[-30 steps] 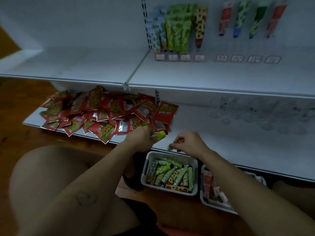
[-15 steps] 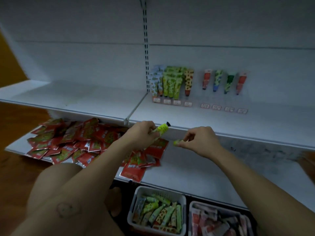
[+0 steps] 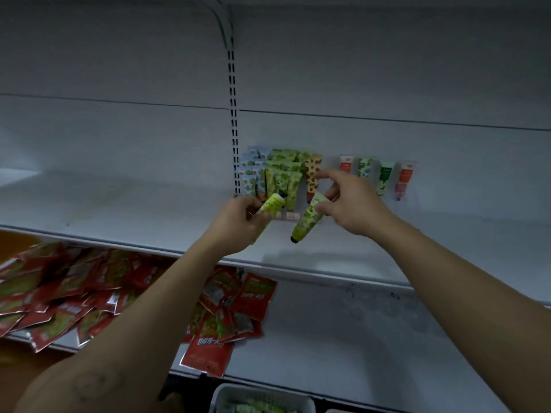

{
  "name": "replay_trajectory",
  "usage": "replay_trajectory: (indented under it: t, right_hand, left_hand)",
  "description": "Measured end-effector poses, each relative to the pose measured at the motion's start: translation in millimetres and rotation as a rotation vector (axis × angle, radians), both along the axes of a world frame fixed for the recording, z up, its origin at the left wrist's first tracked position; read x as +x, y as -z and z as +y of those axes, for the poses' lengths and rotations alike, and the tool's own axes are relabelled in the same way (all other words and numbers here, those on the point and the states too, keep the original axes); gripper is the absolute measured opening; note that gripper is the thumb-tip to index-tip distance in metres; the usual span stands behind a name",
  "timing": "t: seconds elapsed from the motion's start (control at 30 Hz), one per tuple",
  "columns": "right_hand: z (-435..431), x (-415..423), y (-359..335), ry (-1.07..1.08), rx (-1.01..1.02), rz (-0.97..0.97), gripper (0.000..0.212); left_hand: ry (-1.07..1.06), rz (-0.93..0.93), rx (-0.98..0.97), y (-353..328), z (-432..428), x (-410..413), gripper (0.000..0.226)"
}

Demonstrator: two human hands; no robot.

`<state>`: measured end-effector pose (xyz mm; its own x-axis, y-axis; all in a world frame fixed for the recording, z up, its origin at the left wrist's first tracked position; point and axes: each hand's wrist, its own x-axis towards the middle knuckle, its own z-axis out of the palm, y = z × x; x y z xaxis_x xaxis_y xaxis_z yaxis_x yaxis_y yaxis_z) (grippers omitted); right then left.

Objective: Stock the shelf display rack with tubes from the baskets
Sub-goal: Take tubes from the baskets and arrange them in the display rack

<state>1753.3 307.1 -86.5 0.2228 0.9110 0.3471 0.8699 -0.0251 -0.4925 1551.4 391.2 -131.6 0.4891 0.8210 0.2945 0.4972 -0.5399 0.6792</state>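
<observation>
My left hand [image 3: 238,223] grips a green tube [image 3: 270,205] whose black cap points up and right. My right hand [image 3: 350,201] pinches a second green tube [image 3: 308,220] by its flat end, so the black cap hangs down over the middle shelf. Both hands are raised just in front of the display rack [image 3: 283,216], which stands at the back of that shelf. Its left rows hold several blue, green and orange-spotted tubes [image 3: 275,174]. To the right stand several single tubes [image 3: 384,175] in red, green and orange.
The white middle shelf [image 3: 119,222] runs across the view. Below it, a heap of red snack packets [image 3: 89,293] covers the left of the lower shelf. A white basket [image 3: 220,397] with more tubes shows at the bottom edge.
Both hands have risen from the lower shelf edge to the rack, each with its tube. The right hand's tube now hangs cap down. The view has tilted upward.
</observation>
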Motion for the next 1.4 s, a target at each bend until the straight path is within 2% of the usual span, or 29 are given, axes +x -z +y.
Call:
replay_trajectory:
  t: [0.13,0.27,0.4,0.57,0.7,0.8,0.9,1.17,1.27,1.4]
  right_hand:
    - [32.6,8.1,-3.2,0.031,0.020,-0.018,0.036]
    - [63.3,21.6,-10.5,0.086,0.038,-0.080,0.031]
    - [93.6,35.3,-20.6,0.095,0.042,-0.137,0.022]
    - [125.7,26.3,-10.3,0.038,0.033,-0.148,0.020]
    - [134.4,20.5,1.7,0.020,0.035,-0.205,0.019]
    - [133.2,19.5,9.2,-0.007,0.026,-0.310,0.014]
    - [133.7,21.4,11.6,0.008,0.038,-0.325,0.014]
    - [143.5,23.2,7.4,-0.020,-0.009,-0.321,0.018]
    - [146.4,24.3,10.3,-0.018,-0.001,-0.295,0.018]
    - [146.6,26.9,15.9,-0.036,0.037,-0.226,0.016]
  left_hand:
    - [-0.035,-0.132,-0.050,1.6,32.9,5.6,0.009]
    - [-0.072,-0.184,0.012,-3.3,65.3,15.6,0.028]
    - [-0.062,-0.219,0.049,-12.8,99.8,31.3,0.017]
    - [0.049,-0.086,0.091,-11.2,125.6,50.3,0.030]
    - [0.149,0.020,0.221,-5.4,140.6,53.3,0.051]
    - [0.166,0.030,0.288,-11.8,147.0,56.3,0.038]
    - [0.222,0.087,0.323,-15.3,146.0,62.9,0.030]
    - [0.246,0.058,0.250,-21.9,150.3,62.7,0.032]
    - [0.227,0.054,0.281,-21.6,151.0,60.5,0.030]
    - [0.178,-0.091,0.156,-17.1,152.2,60.7,0.042]
